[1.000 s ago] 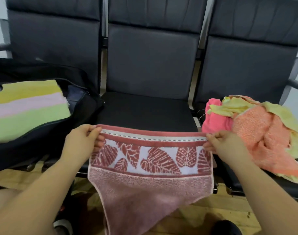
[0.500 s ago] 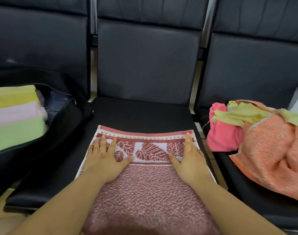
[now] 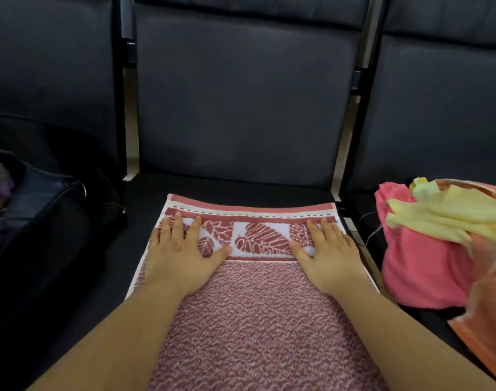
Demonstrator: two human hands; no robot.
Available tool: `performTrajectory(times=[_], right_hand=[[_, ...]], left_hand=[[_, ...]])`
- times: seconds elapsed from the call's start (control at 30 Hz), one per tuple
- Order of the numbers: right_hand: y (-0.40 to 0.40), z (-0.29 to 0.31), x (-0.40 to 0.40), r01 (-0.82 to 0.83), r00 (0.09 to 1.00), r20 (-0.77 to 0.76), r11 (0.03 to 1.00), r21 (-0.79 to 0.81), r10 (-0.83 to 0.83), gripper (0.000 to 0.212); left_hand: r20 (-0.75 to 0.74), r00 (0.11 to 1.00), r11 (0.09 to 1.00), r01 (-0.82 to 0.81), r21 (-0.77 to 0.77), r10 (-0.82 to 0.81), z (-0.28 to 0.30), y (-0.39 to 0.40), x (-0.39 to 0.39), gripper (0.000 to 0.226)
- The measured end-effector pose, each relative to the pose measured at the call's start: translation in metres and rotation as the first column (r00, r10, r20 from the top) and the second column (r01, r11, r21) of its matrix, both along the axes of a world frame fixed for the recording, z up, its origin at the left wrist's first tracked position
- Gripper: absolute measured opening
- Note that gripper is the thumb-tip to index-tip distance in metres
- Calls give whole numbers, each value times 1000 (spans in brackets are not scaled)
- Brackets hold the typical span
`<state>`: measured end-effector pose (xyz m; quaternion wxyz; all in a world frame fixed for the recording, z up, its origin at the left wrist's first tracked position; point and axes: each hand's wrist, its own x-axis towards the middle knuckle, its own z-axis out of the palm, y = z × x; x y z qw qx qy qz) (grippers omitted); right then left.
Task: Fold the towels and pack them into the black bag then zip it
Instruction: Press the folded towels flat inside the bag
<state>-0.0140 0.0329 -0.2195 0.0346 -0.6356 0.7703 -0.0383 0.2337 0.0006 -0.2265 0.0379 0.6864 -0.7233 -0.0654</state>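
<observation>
Our left hand (image 3: pixel 181 255) and right hand (image 3: pixel 330 256) flat on the pink towel (image 3: pixel 258 320) across the middle seat (image 3: pixel 235 190), fingers straight and spread, grasping nothing, black bag (image 3: pixel 43 221) cut off at left, towel pile (image 3: pixel 438 249) partly out of frame at right

Three dark padded seats in a row: middle seat (image 3: pixel 235 190) centre frame, left seat (image 3: pixel 49 66) upper left, right seat (image 3: pixel 444 108) upper right. Pale metal frame posts (image 3: pixel 343 153) between backrests.
</observation>
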Motion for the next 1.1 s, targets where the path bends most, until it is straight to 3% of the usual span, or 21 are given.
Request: performTrajectory(times=[0.17, 0.23, 0.3, 0.33, 0.37, 0.43, 0.63, 0.77, 0.83, 0.9, 1.0, 1.1], right_hand=[[-39, -6, -5, 2, 1000, 4, 995, -100, -1, 71], [-50, -8, -4, -32, 1000, -7, 959, -282, 31, 61], [-56, -10, -1, -106, 994, -73, 823, -558, 79, 46], [-58, -10, 1, -123, 992, -84, 777, -618, 90, 34], [-58, -7, 2, -101, 995, -38, 802, -588, 97, 22], [-58, -5, 0, -42, 994, 76, 904, -425, 81, 17], [-32, 4, 0, -123, 991, 36, 988, -92, 127, 51], [12, 24, 8, -167, 976, 156, 983, 74, 154, 114], [33, 31, 13, -167, 974, 182, 968, 190, 132, 87], [53, 37, 12, -181, 971, 186, 971, 157, 151, 59], [82, 43, 0, -141, 976, 185, 980, 142, 113, 52], [112, 35, -13, -89, 978, 198, 990, 106, 67, 57]], left_hand=[[-67, 998, 997, 6, -79, -11, -4, -38, -6, 94], [-106, 994, 989, -1, -149, -15, -5, -48, -9, 89], [-190, 979, 924, -11, -382, -67, -7, -53, -11, 66], [-222, 969, 857, -20, -515, -112, -8, -54, -12, 45], [-245, 959, 818, -27, -574, -140, -6, -54, -13, 26], [-259, 959, 863, -30, -505, -118, -4, -50, -15, 28], [-160, 952, 953, 228, -200, -262, 5, -23, 2, 24], [-14, 930, 922, 365, 132, -367, 29, 26, 17, 78], [11, 909, 903, 411, 126, -416, 34, 59, 25, 99], [-57, 930, 930, 366, 44, -363, 35, 87, 32, 105], [-199, 969, 975, 174, 138, -145, 40, 113, 43, 94], [-140, 987, 990, 96, 103, -81, 48, 128, 59, 93]])
